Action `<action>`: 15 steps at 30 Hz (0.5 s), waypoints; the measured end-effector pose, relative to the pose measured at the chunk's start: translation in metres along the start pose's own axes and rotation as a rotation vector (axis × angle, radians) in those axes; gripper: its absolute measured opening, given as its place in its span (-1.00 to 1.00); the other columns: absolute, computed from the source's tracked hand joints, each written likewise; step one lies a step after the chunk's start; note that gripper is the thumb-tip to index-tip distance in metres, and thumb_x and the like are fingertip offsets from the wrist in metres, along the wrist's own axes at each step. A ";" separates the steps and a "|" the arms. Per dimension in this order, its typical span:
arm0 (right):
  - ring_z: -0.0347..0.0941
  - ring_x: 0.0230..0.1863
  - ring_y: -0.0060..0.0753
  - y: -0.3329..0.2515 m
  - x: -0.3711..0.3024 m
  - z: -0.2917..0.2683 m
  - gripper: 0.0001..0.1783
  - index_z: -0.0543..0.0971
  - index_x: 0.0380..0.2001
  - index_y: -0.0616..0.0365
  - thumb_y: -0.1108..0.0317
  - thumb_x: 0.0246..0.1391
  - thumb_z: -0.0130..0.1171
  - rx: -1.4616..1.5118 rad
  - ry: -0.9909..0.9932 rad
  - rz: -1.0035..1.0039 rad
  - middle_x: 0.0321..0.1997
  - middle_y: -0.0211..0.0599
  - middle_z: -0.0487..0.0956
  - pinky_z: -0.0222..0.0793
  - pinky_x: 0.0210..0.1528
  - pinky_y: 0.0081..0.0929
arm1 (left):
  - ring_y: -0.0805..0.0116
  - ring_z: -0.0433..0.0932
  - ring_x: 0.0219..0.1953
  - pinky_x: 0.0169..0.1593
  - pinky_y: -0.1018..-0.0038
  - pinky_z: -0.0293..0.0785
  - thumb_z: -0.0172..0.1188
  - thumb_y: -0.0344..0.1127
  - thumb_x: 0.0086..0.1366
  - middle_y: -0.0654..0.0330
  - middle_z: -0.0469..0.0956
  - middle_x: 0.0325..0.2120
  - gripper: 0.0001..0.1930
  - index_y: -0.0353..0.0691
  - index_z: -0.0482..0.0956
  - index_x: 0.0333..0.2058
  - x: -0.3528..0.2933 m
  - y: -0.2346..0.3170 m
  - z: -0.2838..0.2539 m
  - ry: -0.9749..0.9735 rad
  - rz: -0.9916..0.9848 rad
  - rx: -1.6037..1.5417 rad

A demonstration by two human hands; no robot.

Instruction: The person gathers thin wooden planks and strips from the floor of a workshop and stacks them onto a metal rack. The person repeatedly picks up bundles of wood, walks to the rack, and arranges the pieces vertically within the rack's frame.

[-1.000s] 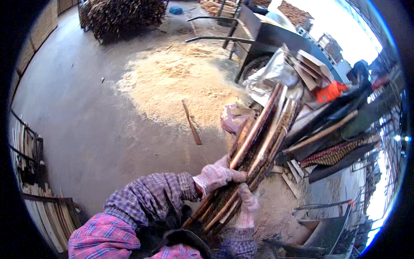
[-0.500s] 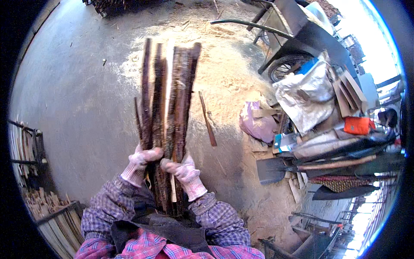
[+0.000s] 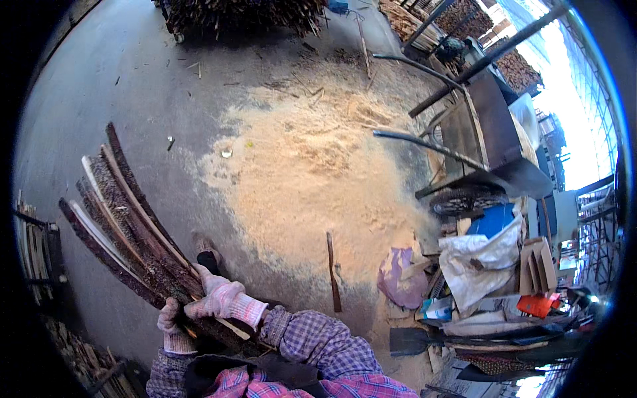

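A bundle of long bark-covered wood strips (image 3: 136, 229) lies across both my gloved hands, its far ends fanned out to the upper left. My left hand (image 3: 174, 325) grips the bundle's left side near its lower end, fingers closed round it. Over the right side, close by, my right hand (image 3: 222, 297) is wrapped on the same strips. Dark rough bark shows on most pieces, and a few have pale cut faces. The near ends are partly hidden by my hands and dark apron.
Pale sawdust (image 3: 312, 172) covers the middle of the floor, with one loose stick (image 3: 333, 272) at its near edge. A cart (image 3: 474, 126) with long handles stands at right, above a white sack (image 3: 481, 259). A dark wood stack (image 3: 242, 16) is at the back; racked strips (image 3: 33, 255) at left.
The bundle has swung from pointing straight ahead to the upper left, both hands moving left and down with it. My view has turned, showing more of the sawdust and the wood stack.
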State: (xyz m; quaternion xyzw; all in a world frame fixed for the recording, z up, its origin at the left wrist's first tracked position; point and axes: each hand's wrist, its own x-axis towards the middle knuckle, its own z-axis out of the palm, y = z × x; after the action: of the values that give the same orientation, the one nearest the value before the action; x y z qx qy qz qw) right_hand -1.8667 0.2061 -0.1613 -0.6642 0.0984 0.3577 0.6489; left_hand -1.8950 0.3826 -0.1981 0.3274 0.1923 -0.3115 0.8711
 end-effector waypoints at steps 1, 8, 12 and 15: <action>0.27 0.08 -0.28 -0.010 0.028 -0.007 0.20 -0.11 0.19 0.30 0.17 -0.47 0.40 -0.033 0.002 -0.012 0.07 -0.05 0.33 0.12 0.13 -0.48 | 0.20 0.43 -0.16 -0.06 0.28 0.35 0.06 -0.04 0.10 0.07 0.43 -0.13 -0.45 -0.31 0.32 -0.03 0.028 0.015 -0.020 -0.017 0.039 0.023; 0.24 0.07 -0.36 -0.104 0.179 -0.089 0.01 -0.03 0.16 0.32 0.38 -0.34 0.35 0.502 0.106 -0.287 0.06 -0.16 0.34 0.14 0.13 -0.40 | 0.46 0.38 -0.45 -0.32 0.51 0.37 -0.03 -0.24 0.20 0.29 0.42 -0.43 -0.77 -0.27 0.37 -0.25 0.200 0.159 0.052 0.028 -0.069 -0.019; 0.32 -0.02 -0.41 -0.181 0.194 -0.170 -0.21 0.18 0.07 0.30 0.38 -0.26 0.32 0.495 0.247 -0.479 -0.01 -0.17 0.39 0.22 0.07 -0.42 | 0.56 0.33 -0.57 -0.49 0.66 0.33 -0.09 -0.27 0.24 0.28 0.38 -0.53 -0.77 -0.35 0.34 -0.27 0.294 0.227 0.124 -0.029 -0.121 0.129; 0.39 -0.15 -0.42 -0.191 0.249 -0.228 -0.37 0.28 0.01 0.25 0.39 -0.17 0.27 0.866 0.086 -0.477 -0.11 -0.22 0.45 0.33 -0.06 -0.47 | 0.33 0.38 -0.47 -0.35 0.49 0.40 -0.05 -0.07 0.19 0.13 0.41 -0.43 -0.50 -0.42 0.23 -0.08 0.441 0.242 0.110 -0.188 -0.574 -0.301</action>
State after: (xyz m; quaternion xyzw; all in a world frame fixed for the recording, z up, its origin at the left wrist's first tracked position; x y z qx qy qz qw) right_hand -1.4927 0.1030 -0.1826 -0.3517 0.1101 0.0978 0.9245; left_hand -1.3960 0.2665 -0.2481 0.0976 0.2394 -0.5411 0.8003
